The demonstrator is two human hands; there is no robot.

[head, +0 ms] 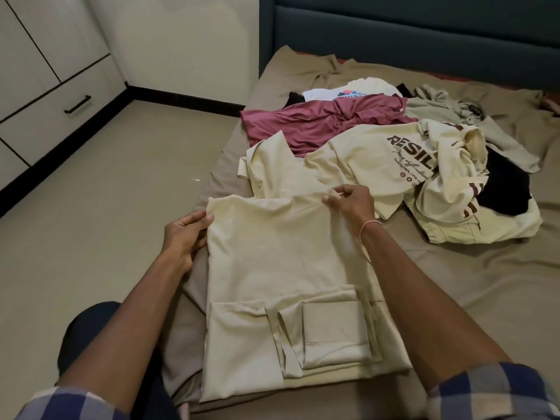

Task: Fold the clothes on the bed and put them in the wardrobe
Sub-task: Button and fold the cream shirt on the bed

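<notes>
Cream cotton fills the near part of the view: a plain cream T-shirt (272, 253) lies flat on the near left edge of the bed (485, 283), its sides and sleeves folded inward at the end closest to the person. The left hand (181, 234) grips the shirt's far left corner, thumb and fingers closed on the edge. The right hand (351, 204) pinches the fabric at the far right corner, fingertips drawn together on a small fold; a thread bracelet (368, 225) circles that wrist.

Beyond it lie unfolded clothes: a cream printed shirt (378, 159), a maroon shirt (318, 122), a white printed T-shirt (333, 93), a black garment (503, 183) and a grey-green garment (439, 107). The wardrobe (45, 71) stands at the left across the tiled floor (106, 192).
</notes>
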